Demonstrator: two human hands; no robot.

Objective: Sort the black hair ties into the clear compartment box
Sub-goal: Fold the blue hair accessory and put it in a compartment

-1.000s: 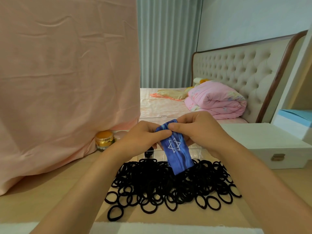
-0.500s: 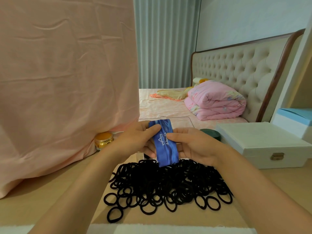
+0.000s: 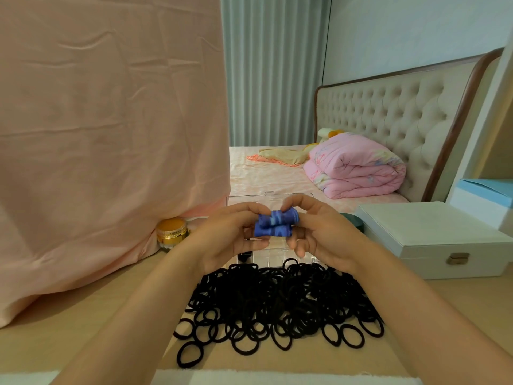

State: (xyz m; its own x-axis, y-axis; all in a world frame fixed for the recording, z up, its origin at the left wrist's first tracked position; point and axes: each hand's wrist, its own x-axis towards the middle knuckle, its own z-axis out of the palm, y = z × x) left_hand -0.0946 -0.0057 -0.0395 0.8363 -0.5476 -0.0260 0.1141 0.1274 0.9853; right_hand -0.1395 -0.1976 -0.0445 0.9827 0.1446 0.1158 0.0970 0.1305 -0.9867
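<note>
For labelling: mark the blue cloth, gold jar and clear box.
blue cloth (image 3: 274, 227), head view, middle of the folded bundle.
gold jar (image 3: 171, 234), head view, its side band.
clear box (image 3: 236, 200), head view, left corner of raised lid.

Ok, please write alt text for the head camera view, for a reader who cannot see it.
A left hand and a right hand pinch a rolled blue cloth in the air over a clear compartment box. In front of the box, a pile of black hair ties lies on a wooden table.

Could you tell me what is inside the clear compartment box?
A dark item sits front-left in the clear compartment box; neighbouring cells look empty. The left hand, right hand and blue cloth hide the rest.
</note>
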